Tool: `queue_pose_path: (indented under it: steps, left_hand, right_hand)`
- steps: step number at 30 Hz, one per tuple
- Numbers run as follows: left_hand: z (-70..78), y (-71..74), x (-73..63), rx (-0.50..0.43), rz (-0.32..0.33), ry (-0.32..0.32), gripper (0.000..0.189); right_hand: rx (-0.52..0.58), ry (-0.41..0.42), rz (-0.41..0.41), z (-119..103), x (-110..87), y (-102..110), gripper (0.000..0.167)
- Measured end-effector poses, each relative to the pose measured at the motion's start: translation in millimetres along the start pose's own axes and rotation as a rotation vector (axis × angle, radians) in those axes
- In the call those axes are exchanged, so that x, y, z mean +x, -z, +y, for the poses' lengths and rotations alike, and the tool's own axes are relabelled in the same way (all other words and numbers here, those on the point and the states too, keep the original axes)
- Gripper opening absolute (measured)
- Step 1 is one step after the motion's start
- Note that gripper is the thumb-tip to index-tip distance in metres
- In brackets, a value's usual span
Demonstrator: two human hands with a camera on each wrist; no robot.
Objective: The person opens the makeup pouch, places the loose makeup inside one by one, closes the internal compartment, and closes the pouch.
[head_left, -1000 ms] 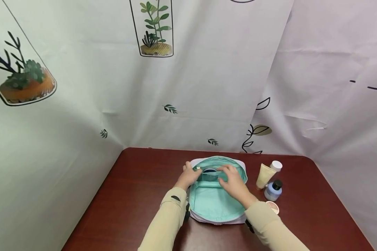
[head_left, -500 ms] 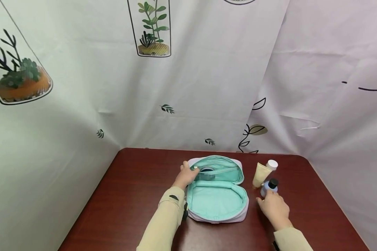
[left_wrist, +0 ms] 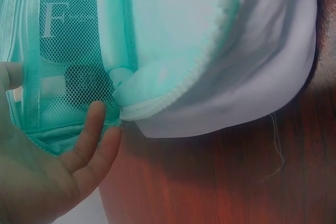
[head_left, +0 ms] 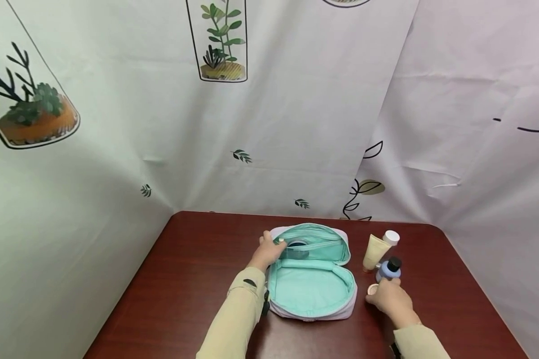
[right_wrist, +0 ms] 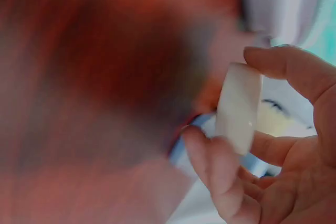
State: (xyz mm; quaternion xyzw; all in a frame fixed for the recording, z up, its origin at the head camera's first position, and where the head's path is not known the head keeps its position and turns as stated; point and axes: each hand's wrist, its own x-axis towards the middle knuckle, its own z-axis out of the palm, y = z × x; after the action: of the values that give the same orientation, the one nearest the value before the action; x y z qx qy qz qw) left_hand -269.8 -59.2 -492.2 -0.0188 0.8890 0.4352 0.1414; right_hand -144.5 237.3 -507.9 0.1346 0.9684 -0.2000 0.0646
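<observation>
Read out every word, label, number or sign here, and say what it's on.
"F": on the dark round item in the mesh pocket; line beside it too faint to read.
Dark block, blue bottle, cream tube: any print too small to read.
Pale disc in the right hand: none visible.

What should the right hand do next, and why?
Probably bring the pale round case over the bag: the right hand pinches it, the bag lies open alongside with the left hand at its lid, and its mesh pocket holds things.
</observation>
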Motion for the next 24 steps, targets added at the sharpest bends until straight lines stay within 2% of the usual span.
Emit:
queue_pose_path:
  steps: [2, 5, 8, 10, 16, 24]
  left_hand:
    - [-0.2, 0.3, -0.2, 0.004, 0.004, 0.003, 0.077]
    - [0.0, 0.2, -0.8, 0.006, 0.004, 0.007, 0.077]
    - [0.0, -0.5, -0.5, 0.0, 0.008, 0.009, 0.076]
    - [0.2, -1.0, -0.4, -0.002, 0.013, 0.007, 0.075]
    - [1.5, -2.6, -2.2, -0.003, 0.027, -0.001, 0.073]
    - [2.0, -3.0, -4.8, 0.012, 0.066, 0.013, 0.076]
  right_hand:
    - [0.038, 0.067, 0.037, -7, -1.5, 3, 0.05]
    - [0.09, 0.184, 0.132, -18, -2.0, 7, 0.045]
    - [0.107, 0.273, 0.177, -30, 0.1, 14, 0.043]
    - [0.114, 0.305, 0.171, -38, 3.2, 18, 0.042]
    - [0.139, 0.333, 0.154, -59, 13.2, 30, 0.044]
    - [0.293, 0.439, 0.234, -83, 30.3, 28, 0.029]
